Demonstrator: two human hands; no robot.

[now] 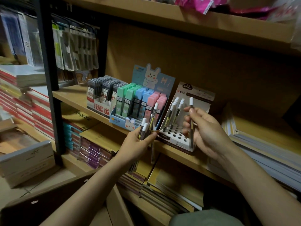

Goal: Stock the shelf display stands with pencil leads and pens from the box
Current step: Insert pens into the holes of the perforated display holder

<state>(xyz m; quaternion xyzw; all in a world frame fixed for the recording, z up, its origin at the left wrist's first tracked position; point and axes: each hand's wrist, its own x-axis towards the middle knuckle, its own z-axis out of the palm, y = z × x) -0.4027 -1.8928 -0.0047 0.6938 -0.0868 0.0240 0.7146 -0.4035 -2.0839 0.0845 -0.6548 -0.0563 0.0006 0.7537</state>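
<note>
On the middle shelf stands a white display stand (177,137) with round holes; a few white-capped lead tubes (176,111) stand in its back rows. My right hand (205,132) holds one white-capped tube (191,116) upright over the stand's right side. My left hand (140,141) grips a bundle of several similar tubes (149,126) just left of the stand. Left of that is a rabbit-printed stand (128,123) with green, blue and pink lead cases, and a white stand (101,106) with dark lead cases.
A brown cardboard box (48,204) lies open at the bottom left. Notebook stacks (171,186) fill the lower shelf and the shelf's right end (260,149). A black upright post (48,62) and hanging packets (76,51) stand left. The upper shelf board (195,22) overhangs.
</note>
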